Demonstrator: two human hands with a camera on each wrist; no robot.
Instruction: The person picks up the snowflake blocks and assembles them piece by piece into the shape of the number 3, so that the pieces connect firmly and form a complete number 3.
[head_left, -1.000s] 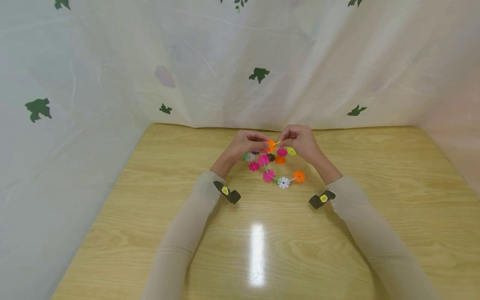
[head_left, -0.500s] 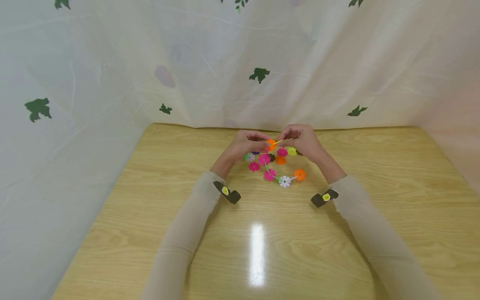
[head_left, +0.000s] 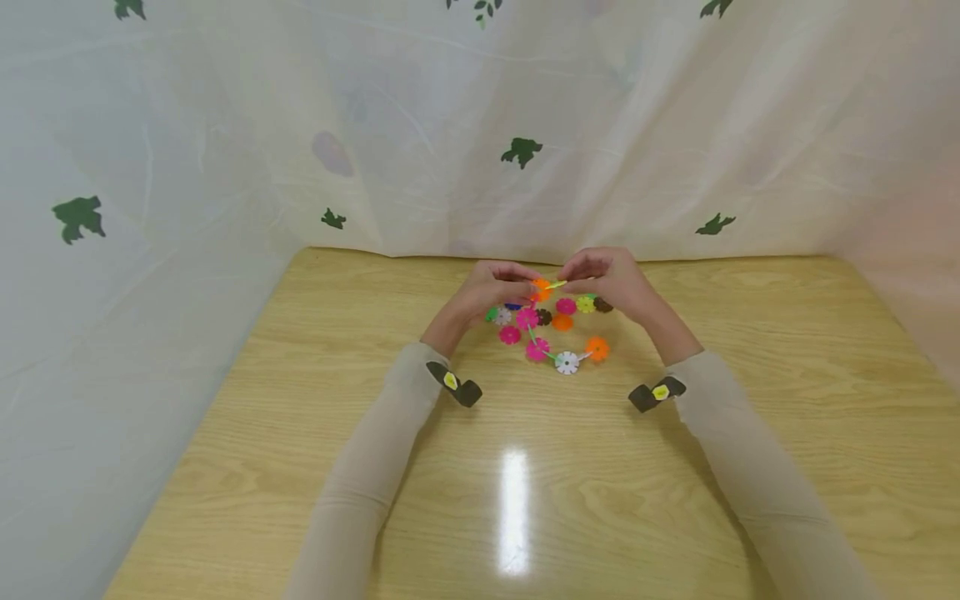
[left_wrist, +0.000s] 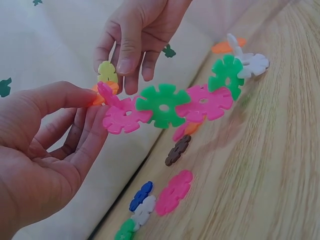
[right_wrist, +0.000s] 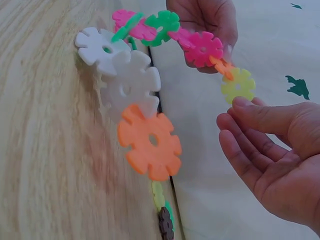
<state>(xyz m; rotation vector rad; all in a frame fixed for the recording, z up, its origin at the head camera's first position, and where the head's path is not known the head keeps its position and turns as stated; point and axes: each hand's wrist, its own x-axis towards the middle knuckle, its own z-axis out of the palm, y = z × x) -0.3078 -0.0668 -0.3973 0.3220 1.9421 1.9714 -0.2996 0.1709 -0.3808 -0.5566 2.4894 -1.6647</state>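
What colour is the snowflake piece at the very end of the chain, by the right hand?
Yellow piece, clearest in the right wrist view.

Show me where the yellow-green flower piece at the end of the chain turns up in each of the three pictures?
Head: yellow piece, a thin sliver between the two hands, top of the chain.
Left wrist: yellow piece, upper left, under the right hand.
Right wrist: yellow piece, right of centre, above the right hand's fingertips.
Shared landmark: the orange piece it plugs into.

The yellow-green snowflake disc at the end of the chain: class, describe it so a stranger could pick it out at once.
Start at the wooden table, then find the chain of snowflake discs lifted between the two hands. Follow it to the end that the left hand pinches. Past an orange disc sits the yellow-green disc, the only one of that colour in the chain.
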